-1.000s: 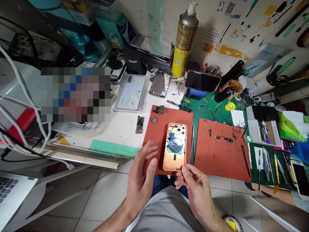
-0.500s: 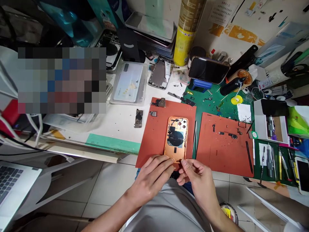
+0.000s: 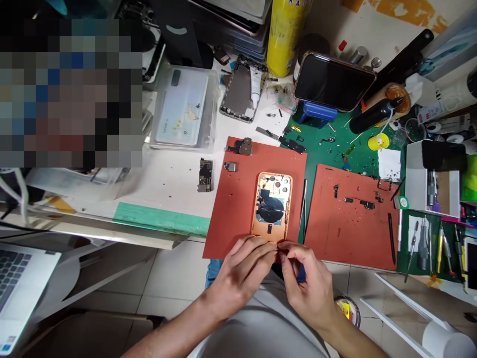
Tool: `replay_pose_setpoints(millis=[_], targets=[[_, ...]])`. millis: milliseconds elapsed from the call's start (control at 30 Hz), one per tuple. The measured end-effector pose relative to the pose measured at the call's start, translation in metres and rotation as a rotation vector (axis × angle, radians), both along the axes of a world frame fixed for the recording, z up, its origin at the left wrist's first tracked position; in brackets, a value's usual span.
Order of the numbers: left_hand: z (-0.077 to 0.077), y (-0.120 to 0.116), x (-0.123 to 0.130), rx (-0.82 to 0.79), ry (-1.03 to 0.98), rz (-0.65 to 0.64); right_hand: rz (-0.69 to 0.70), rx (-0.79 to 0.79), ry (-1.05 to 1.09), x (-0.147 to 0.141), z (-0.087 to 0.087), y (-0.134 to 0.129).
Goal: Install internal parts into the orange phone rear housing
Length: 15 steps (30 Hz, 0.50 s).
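An orange phone housing (image 3: 271,230) lies upright on the left red mat (image 3: 238,209), its inside with a black round pad facing up. My left hand (image 3: 248,271) rests over the housing's lower left edge, fingers together and pressed on it. At the lower right corner, my right hand (image 3: 307,278) pinches with thumb and forefinger; whatever is between the tips is too small to make out. Small camera parts (image 3: 245,146) sit at the mat's top left, and a dark circuit board (image 3: 204,175) lies on the white table just left of the mat.
A second red mat (image 3: 350,233) with small parts is to the right. Behind stand a phone on a blue stand (image 3: 316,112), a yellow can (image 3: 285,40) and a black bottle (image 3: 372,117). Screwdrivers (image 3: 424,246) lie far right; a laptop (image 3: 26,283) is lower left.
The view has shifted closer and downward over the bench. My right fingers have moved in nearer to my left fingertips, at the housing's lower edge.
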State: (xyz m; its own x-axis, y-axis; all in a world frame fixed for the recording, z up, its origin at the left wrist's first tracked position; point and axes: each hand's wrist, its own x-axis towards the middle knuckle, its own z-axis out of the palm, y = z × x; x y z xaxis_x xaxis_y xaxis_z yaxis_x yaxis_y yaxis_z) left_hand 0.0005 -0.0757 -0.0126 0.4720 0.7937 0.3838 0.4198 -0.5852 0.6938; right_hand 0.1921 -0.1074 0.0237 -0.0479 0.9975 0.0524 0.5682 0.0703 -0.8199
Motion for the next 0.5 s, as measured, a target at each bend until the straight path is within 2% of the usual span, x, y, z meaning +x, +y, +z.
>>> replay_pose_setpoints(millis=[100,267,433,500], targets=[[-0.002,-0.003,0.001,-0.02,-0.035,0.003,0.062,0.01,-0.058,0.001,-0.001,0.004],[0.007,0.0,0.003,0.087,0.05,-0.02,0.116,0.063,-0.114,0.006,-0.001,0.004],[0.01,0.001,0.003,0.129,0.08,-0.019,0.181,0.012,-0.061,0.014,0.002,0.004],[0.009,-0.001,0.002,0.108,0.077,-0.018,0.155,-0.019,-0.014,0.017,0.003,-0.001]])
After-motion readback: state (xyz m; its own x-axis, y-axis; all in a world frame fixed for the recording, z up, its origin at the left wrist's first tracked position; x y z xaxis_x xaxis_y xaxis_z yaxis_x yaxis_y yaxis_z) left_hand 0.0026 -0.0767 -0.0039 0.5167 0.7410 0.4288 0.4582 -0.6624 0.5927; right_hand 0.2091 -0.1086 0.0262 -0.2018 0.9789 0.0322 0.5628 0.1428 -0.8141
